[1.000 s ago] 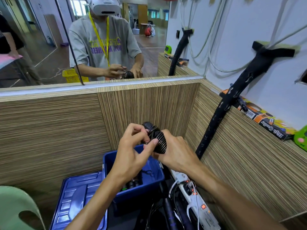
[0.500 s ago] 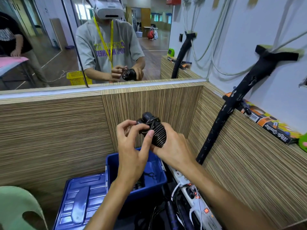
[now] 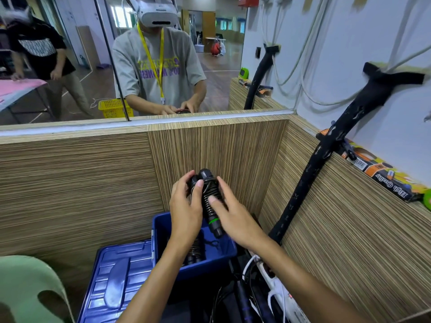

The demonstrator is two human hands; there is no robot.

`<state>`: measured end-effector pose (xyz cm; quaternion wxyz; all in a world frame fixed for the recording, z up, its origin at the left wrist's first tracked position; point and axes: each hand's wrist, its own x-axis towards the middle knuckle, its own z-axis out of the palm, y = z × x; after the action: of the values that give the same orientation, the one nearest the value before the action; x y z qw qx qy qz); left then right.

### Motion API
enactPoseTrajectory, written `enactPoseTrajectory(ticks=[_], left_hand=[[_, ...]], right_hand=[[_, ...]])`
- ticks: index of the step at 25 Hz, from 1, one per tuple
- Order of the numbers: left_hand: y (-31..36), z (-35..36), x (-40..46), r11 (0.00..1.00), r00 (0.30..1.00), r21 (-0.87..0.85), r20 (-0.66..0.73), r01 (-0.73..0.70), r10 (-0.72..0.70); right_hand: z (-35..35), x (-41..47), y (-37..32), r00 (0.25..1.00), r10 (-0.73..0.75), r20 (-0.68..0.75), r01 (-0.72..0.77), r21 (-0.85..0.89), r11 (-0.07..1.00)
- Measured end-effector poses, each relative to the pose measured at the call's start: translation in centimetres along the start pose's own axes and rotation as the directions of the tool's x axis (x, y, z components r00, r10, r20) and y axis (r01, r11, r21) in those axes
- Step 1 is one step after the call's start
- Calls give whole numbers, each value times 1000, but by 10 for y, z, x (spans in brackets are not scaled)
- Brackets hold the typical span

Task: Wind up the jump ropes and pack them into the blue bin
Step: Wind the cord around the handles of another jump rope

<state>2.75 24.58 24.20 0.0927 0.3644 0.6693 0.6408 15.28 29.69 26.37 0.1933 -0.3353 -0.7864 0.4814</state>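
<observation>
Both hands have turned the wound jump rope [image 3: 209, 201] upright and lowered it toward the blue bin [image 3: 207, 264].

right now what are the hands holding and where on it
A wound jump rope: left hand grips the upper handle ends, right hand holds the coiled middle.
</observation>
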Motion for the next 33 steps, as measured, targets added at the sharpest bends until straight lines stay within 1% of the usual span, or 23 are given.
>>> enactPoseTrajectory(ticks=[1, 2, 3, 4, 5, 6, 7, 8, 9, 11, 14, 17, 23, 27, 29, 33], left_hand=[[2, 1, -2, 1000, 1000, -19, 9, -8, 8], [4, 3, -5, 998, 1000, -61, 23, 16, -14], [6, 8, -8, 990, 996, -112, 37, 85, -81], [7, 14, -12, 964, 979, -171, 54, 204, -197], [11, 20, -14, 906, 935, -233, 81, 354, -344], [13, 25, -14, 830, 875, -283, 105, 481, -472], [15, 29, -14, 786, 837, -300, 100, 541, -538], [17, 32, -15, 787, 832, -291, 61, 544, -552], [21, 34, -17, 820, 851, -270, -2, 505, -525], [26, 34, -21, 892, 899, -223, -111, 394, -425], [26, 34, -27, 932, 934, -187, -118, 312, -337], [21, 32, -29, 950, 944, -149, -146, 275, -296], [20, 29, -21, 988, 971, -63, -185, 140, -149], [15, 26, -24, 995, 972, -29, -217, 92, -96], [12, 26, -22, 996, 978, -26, -189, 86, -90], [9, 23, -20, 983, 975, -73, -133, 169, -177]], right_hand=[[-2, 4, 0, 999, 25, -26, -24, 63, 998], [-2, 8, 1, 997, 38, -74, -31, 100, 995], [2, 11, 1, 990, 42, -135, -28, 104, 994], [8, 13, 1, 978, 29, -204, -11, 85, 996], [15, 13, 2, 963, 8, -271, 8, 58, 998], [21, 12, 3, 947, -12, -320, 27, 43, 999], [26, 9, 4, 940, -29, -341, 50, 52, 997], [29, 7, 4, 937, -47, -345, 77, 74, 994], [29, 6, 4, 939, -58, -339, 95, 94, 991], [30, 8, 5, 945, -56, -321, 98, 117, 988], [34, 10, 10, 937, -53, -346, 90, 91, 992], [39, 10, 15, 936, -30, -351, 82, 134, 988], [43, 18, 11, 939, 36, -343, 15, 146, 989], [44, 17, 12, 949, 62, -310, -28, 112, 993], [44, 17, 14, 942, 71, -328, -38, 105, 994], [49, 12, 13, 924, 10, -382, 21, 76, 997]])
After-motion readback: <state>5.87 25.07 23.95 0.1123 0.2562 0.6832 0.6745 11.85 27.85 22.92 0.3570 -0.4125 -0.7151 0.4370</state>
